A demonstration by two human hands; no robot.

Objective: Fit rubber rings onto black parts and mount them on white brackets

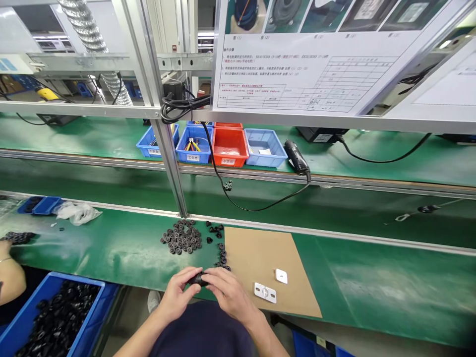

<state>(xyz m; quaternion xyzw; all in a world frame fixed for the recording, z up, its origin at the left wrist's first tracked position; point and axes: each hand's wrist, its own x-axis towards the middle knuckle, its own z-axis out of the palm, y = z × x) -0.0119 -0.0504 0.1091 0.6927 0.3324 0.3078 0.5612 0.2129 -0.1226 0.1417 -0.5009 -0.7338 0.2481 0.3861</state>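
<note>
Both hands were in on it! The left hand [180,293] pinched the black part [197,280] at its left end, thumb and fingers closed around it, and the right hand [228,292] was clamped on the right end from above. There the part sat, caught between the two, by the near edge of the worktop [115,243] and left of the cardboard [267,255]. Fingers covered most of it, so its finer shape could not be told.

Delicate finger work, by the look of it! The sound play seemed to be a steady left grip as the anchor, with the right doing any pressing or turning, both ends in line and no tilt. A spot farther in over the worktop looked wiser too: a slip at that near edge could have sent the part to the floor [128,325].

And what a tidy field beyond! The round pieces [181,237] lay bunched on the far left, the small black pieces [222,254] strung out beside the cardboard's left edge, best left unbumped by a stray wrist. Over on the right, the slotted plate [265,293] and the white square [281,276] lay apart on the cardboard, well clear of the fingers.
</note>
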